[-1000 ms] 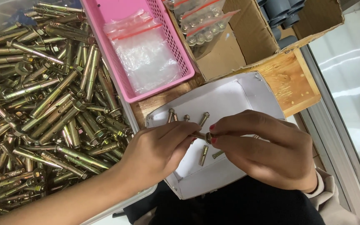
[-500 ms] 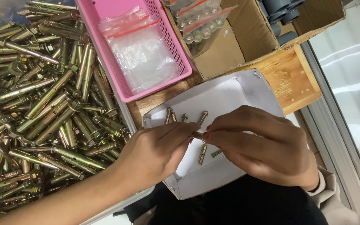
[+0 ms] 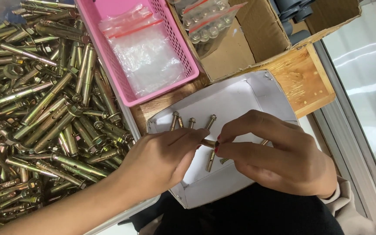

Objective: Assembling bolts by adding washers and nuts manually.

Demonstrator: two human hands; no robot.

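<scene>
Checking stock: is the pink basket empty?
Not empty. The pink basket holds clear plastic bags with red strips.

Your tray [image 3: 236, 102] sits at the near edge, loose bolts [image 3: 192, 122] lying in it along its far-left wall. Left of it, the heap of anchor bolts [image 3: 44, 113]. Behind it the basket [image 3: 183, 48] holds bags [image 3: 146, 61]; the carton [image 3: 257, 39] stands at its right.

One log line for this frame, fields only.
left hand: holds bolt | right hand: pinches bolt | over: white tray | left: bolt pile
</scene>
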